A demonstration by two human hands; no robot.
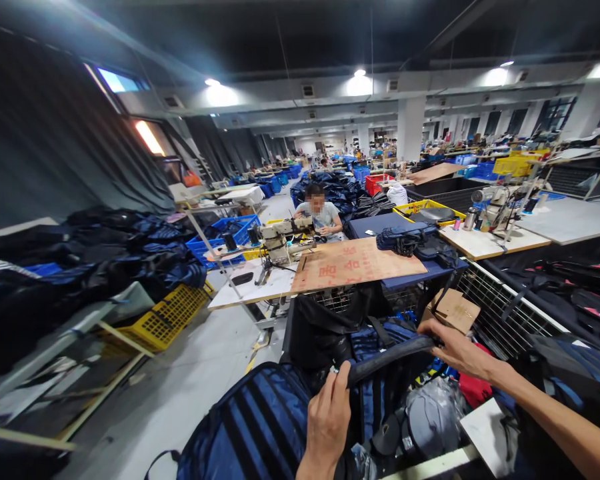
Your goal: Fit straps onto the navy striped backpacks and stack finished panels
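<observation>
starting at the far left, a heap of dark bags [105, 260] is seen piled on a bench, with a yellow crate [167, 317] tipped against its edge. further right and close to the camera, a navy striped backpack [260, 427] is found low in the frame, below and to the left of both hands. far behind it, a sewing machine [283, 240] is set on a table, a co-worker [325, 220] is seated at it, and a brown board [355, 263] with red characters is laid alongside, all well apart from the hands.

the left hand [330, 417] is raised from the bottom edge, its back turned to the camera and its fingers curled tight around the near, lower end of a black strap [390, 355], which seems to belong to the backpack. the strap's long axis is run from lower left to upper right, rising gently in a shallow arc between the two hands. its far end is gripped by the right hand [455, 350], extended in from the right on an outstretched forearm, palm down, fingers closed over the top of the strap. the left hand is the nearer one to the backpack's body; the right is placed further out, just beside a small cardboard box [453, 310], with a wire cage [500, 313] seen behind it.
</observation>
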